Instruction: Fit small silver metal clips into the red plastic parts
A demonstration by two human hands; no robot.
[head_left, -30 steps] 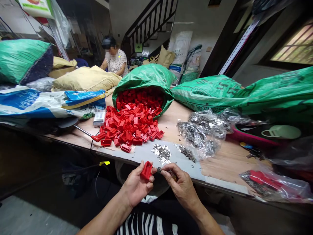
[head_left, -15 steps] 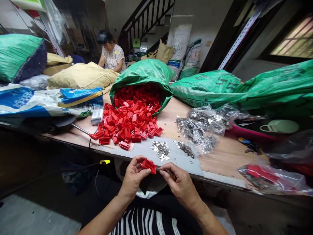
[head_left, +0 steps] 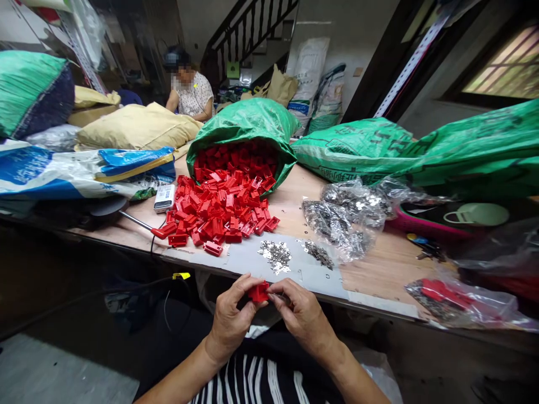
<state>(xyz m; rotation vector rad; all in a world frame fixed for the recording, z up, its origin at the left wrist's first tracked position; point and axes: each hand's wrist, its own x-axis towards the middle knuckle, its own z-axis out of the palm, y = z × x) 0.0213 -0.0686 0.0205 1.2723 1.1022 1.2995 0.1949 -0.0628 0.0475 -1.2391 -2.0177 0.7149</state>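
My left hand point(head_left: 233, 308) grips a small red plastic housing point(head_left: 258, 292) between thumb and fingers, just off the table's front edge. My right hand point(head_left: 301, 314) is closed in a pinch against the housing's right end; whatever sits between its fingertips is too small or hidden to make out. Beyond the hands lies a heap of similar red housings point(head_left: 219, 210), spilling from a green woven sack point(head_left: 248, 120). A pile of shiny flat metal pieces point(head_left: 275, 256) and a darker pile of small metal parts point(head_left: 319, 254) rest on a grey sheet point(head_left: 244, 258).
Clear plastic bags of metal parts point(head_left: 341, 221) lie to the right, near a pink basket point(head_left: 404, 221) with a pale cup point(head_left: 480, 214). Another bag point(head_left: 463, 300) sits at the right front. Full sacks point(head_left: 138, 129) line the back. A person point(head_left: 193, 92) sits beyond them.
The red housing has turned in my left hand and lies nearer my right fingers. My right hand has moved slightly left, against its end. A brownish object seen in my right palm is now hidden.
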